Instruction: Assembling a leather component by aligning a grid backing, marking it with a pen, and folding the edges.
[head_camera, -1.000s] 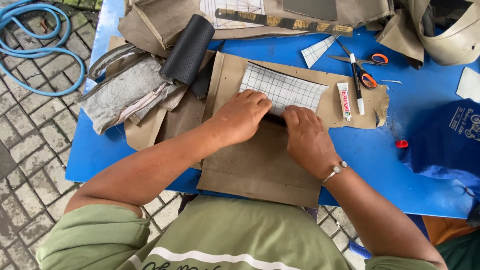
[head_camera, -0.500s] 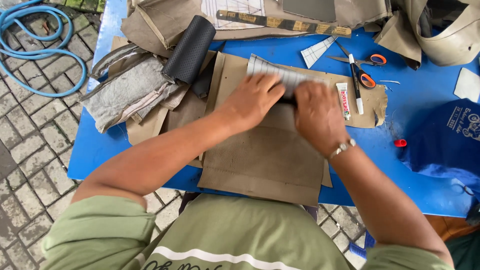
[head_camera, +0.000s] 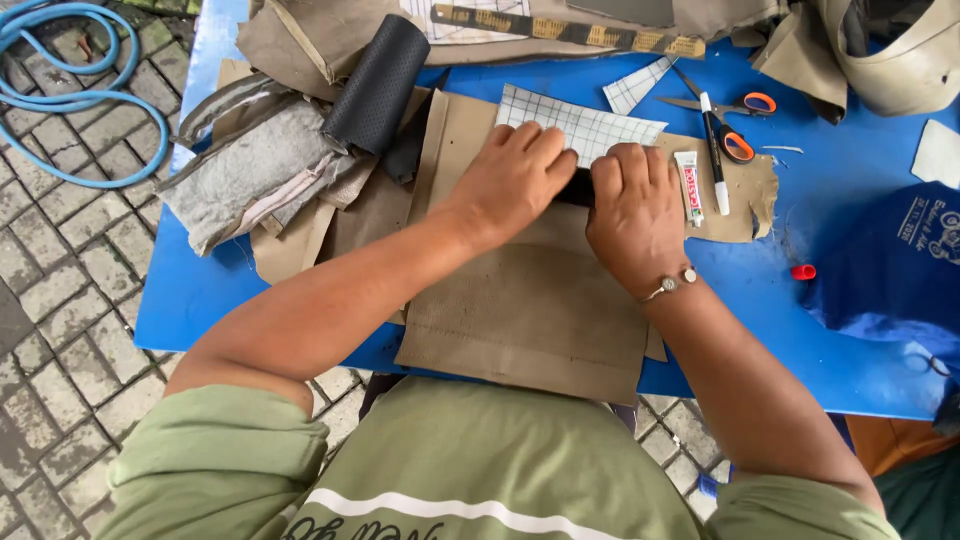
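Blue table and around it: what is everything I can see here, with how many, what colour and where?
table: 1, blue, under everything
tan panel: 1, tan, table's near edge, under both hands
grid sheet: 1, white with dark lines, just beyond the fingers
dark strip: 1, black, between the two hands, mostly hidden
roll: 1, black, far left
grey scraps: a pile, grey and tan, left edge
scissors: 1, orange handles, right of sheet
pen: 1, white and black, across the scissors
tube: 1, white and red, by right hand
cap: 1, red, right
ruler: 1, dark and yellow, far edge
hose: 1, blue, on paving, left
left hand: pressing the tan panel
right hand: pressing beside it, bracelet on wrist
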